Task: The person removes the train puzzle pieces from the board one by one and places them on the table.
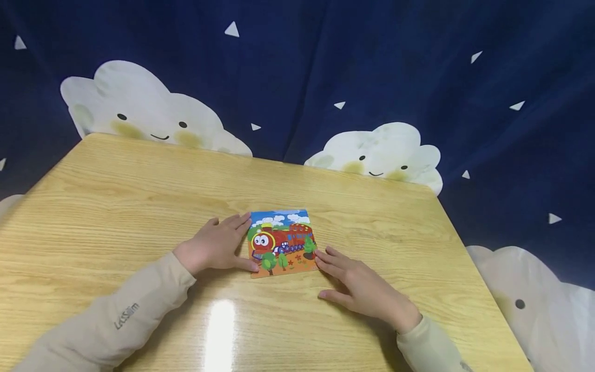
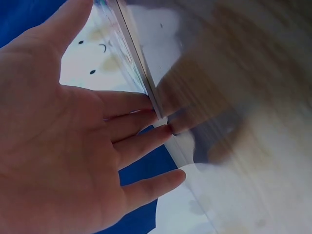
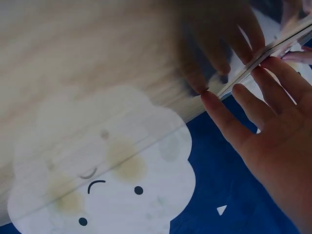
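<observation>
Flatly between both hands (image 1: 218, 245) (image 1: 364, 289), a squarish train picture (image 1: 284, 243) on glossy wood (image 1: 162, 191).

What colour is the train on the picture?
The train is mostly red; it shows best in the head view.

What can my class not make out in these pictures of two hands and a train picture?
Train picture: underside hidden against the table, head view.
Right sleeve: dark marking cut off by the bottom edge, head view.
Left smiling cloud: lower part hidden behind the table, head view.
</observation>
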Available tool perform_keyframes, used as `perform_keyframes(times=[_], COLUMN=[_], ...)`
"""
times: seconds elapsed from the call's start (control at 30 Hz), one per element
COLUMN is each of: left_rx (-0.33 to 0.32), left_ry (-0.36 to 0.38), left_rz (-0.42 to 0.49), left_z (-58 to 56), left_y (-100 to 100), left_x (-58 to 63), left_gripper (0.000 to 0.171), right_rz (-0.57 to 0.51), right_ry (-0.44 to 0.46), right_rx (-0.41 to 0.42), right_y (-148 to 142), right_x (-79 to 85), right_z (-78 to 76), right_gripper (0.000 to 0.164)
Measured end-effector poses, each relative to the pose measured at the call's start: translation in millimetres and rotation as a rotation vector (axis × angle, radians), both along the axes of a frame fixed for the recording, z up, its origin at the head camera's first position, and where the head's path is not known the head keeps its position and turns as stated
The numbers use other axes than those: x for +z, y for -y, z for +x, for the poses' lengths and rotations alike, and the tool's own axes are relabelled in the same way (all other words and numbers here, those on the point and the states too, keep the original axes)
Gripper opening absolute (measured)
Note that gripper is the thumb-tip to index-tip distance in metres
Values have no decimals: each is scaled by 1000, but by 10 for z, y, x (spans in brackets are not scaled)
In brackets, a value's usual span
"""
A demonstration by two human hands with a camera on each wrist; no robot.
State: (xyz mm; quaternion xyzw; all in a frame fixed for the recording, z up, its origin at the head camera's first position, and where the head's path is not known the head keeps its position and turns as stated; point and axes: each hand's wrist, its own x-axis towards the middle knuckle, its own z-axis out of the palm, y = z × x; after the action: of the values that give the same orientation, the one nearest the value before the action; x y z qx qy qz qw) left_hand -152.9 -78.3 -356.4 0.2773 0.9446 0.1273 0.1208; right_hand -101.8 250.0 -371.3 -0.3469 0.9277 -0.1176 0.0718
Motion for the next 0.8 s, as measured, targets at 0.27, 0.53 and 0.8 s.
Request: perform_keyframes(times=[0.27, 0.53, 0.8], left_rx=[-32, -58, -59], left_ry=[-69, -129, -161], left_rz=[-33, -26, -51], left_z=[133, 322, 443], left_y=[0, 17, 28], left_x=[-43, -79, -112], left_gripper=[114, 115, 118], right_rz=[0, 1, 60], right_ry=[-4, -45, -74], right_rx=[53, 83, 100], right_y=[25, 10, 58], right_x=[3, 10, 38], right_z=[239, 446, 596], right_gripper=[63, 59, 60])
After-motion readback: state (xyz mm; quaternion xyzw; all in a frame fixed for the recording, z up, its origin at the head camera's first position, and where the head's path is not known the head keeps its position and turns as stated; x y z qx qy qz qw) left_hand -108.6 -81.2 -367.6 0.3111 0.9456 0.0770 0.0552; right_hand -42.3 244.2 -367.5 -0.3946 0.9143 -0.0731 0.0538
